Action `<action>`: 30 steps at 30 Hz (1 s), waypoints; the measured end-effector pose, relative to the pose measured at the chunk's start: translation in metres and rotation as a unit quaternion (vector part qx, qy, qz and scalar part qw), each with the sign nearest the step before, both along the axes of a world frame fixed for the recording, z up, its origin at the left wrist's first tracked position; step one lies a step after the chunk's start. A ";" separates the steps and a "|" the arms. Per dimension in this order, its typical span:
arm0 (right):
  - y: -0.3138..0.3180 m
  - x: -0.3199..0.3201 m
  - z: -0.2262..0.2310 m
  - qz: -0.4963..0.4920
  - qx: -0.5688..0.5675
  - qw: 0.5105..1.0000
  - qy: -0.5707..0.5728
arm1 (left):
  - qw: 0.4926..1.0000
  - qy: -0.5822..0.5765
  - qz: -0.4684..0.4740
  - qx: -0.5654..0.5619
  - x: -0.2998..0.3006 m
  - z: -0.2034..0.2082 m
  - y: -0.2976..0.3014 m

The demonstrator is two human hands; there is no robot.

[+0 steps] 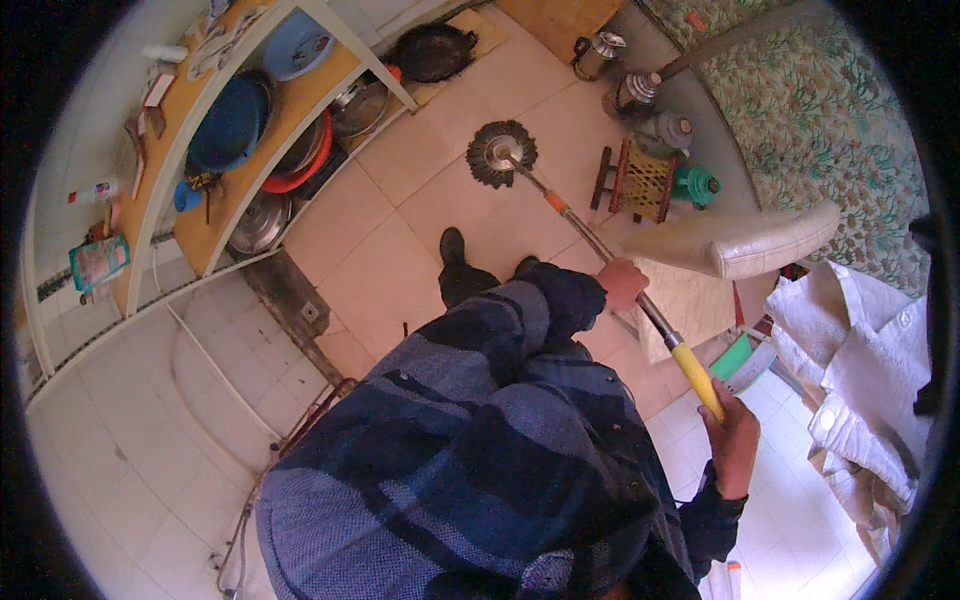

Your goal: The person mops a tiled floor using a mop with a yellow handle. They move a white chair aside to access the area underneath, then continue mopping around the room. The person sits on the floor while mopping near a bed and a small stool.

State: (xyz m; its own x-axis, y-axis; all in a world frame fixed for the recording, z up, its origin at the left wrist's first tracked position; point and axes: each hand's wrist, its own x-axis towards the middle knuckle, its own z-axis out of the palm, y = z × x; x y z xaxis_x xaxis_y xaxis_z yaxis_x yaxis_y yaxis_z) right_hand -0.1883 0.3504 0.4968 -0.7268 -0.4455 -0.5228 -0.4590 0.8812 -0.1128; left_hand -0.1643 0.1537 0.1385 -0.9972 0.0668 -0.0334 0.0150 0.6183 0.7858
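Observation:
Both hands are on a long-handled round mop (601,242), which slants across the view. Its mop head (500,153), a pale disc ringed by dark strands, rests on the tile floor. My left hand (622,284) is closed around the metal part of the pole, near its middle. Around the lower end of the yellow grip (697,380), my right hand (735,430) is wrapped, at the end away from the mop head. A dark shoe (453,246) stands on the floor, to the left of the pole.
Shelves (230,160) with blue basins (225,125) and pans line the left. A black pan (435,53) lies at the back. Metal kettles (598,52), a latticed rack (642,182) and a green vessel (697,185) stand right of the mop head, near a cream padded seat (745,243).

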 end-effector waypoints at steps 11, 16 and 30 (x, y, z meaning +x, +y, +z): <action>-0.053 0.000 0.013 0.141 -0.115 0.983 -0.028 | 0.998 -0.052 -0.011 -0.022 0.048 0.017 -0.058; -0.088 0.009 -0.003 0.145 -0.081 0.981 -0.100 | 0.991 -0.132 -0.023 -0.014 0.105 0.005 -0.094; -0.230 0.075 -0.126 0.067 -0.403 0.901 -0.150 | 0.960 -0.185 0.182 0.106 0.328 -0.031 -0.255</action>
